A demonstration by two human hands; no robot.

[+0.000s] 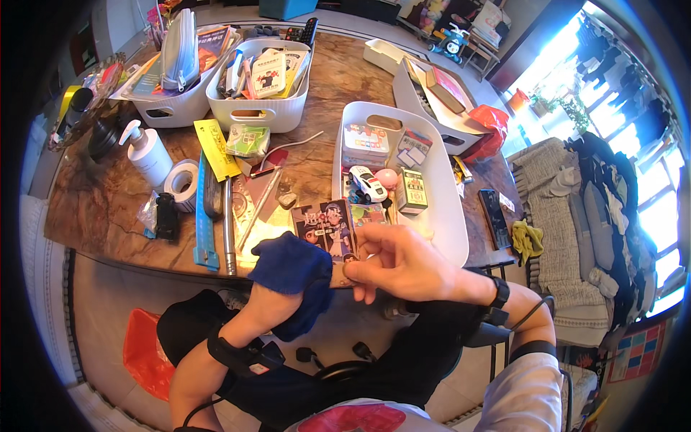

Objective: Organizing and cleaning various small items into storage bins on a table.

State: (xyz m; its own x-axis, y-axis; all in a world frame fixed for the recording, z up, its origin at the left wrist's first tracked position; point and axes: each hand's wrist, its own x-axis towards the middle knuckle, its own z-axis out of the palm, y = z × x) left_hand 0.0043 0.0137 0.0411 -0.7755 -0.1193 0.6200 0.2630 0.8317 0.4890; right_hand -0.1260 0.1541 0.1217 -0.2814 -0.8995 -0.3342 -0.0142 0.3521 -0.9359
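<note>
My right hand [397, 264] holds a flat printed card or packet [328, 229] with cartoon figures by its lower right corner, thumb on top. A dark blue cloth [294, 275] covers most of my left hand [275, 308] and meets the card's lower left side. The fingers under the cloth are hidden. Just beyond my right hand stands a white plastic basket [459, 227] with a toy car [368, 183], a pink ball [386, 178], a small green and white box [412, 190] and a clear-lidded box [365, 144] in it.
Left of the card lie a metal tube [229, 232], a blue strap [204, 232], a tape roll [182, 181] and a pump bottle [148, 151]. Filled baskets [259, 116] stand at the back. A phone [494, 218] and yellow cloth [527, 239] lie at the right edge.
</note>
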